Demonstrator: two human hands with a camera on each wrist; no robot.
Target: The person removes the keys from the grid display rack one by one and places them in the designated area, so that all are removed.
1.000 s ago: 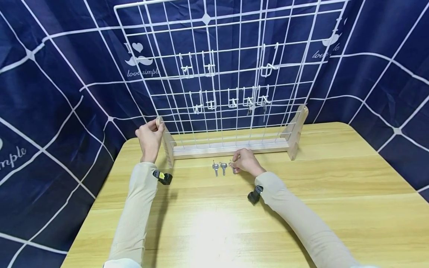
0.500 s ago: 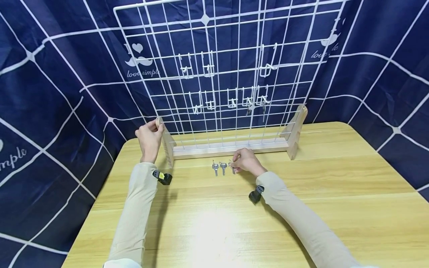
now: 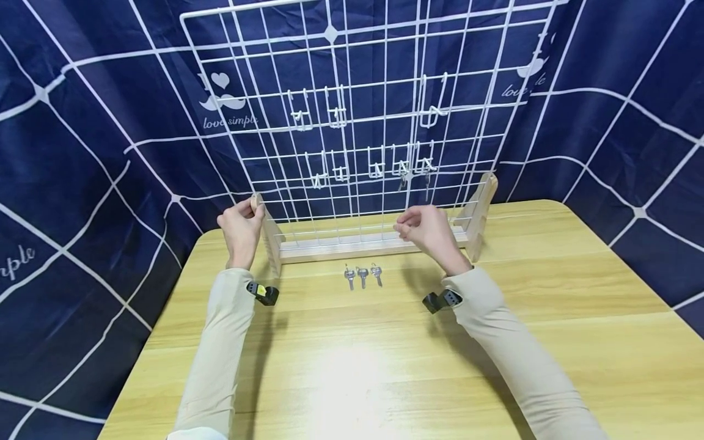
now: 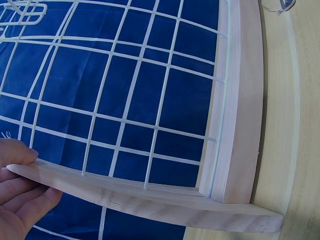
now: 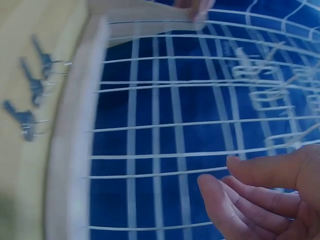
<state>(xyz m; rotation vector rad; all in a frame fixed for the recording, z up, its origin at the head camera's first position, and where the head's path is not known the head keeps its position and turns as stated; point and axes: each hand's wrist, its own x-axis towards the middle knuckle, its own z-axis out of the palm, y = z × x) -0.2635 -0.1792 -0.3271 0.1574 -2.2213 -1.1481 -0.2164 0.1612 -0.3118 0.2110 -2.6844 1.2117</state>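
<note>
My left hand (image 3: pixel 241 232) pinches the top of the left wooden upright (image 4: pixel 150 207) of a rack stand, thumb on one side and fingers on the other. My right hand (image 3: pixel 431 232) is raised in front of the lower white wire grid (image 3: pixel 383 214). In the right wrist view its fingers are loosely bent, with a gap to the thumb (image 5: pixel 270 170) and nothing between. Three silver keys lie side by side on the table below the stand's base bar: a left key (image 3: pixel 349 278), a middle key (image 3: pixel 362 276) and a right key (image 3: pixel 376 273), each with a small ring.
White wire hooks (image 3: pixel 376 171) hang on the grid in two rows. A key (image 3: pixel 402 182) and another key (image 3: pixel 427 184) dangle from the two rightmost lower hooks. The wooden base bar (image 3: pixel 341 250) runs along the grid's foot. Dark blue curtains (image 3: pixel 82 244) surround the wooden table (image 3: pixel 308 342).
My right hand has let go of the rightmost loose key and risen up and to the right, toward the grid. That key stays on the table. The left hand keeps its grip.
</note>
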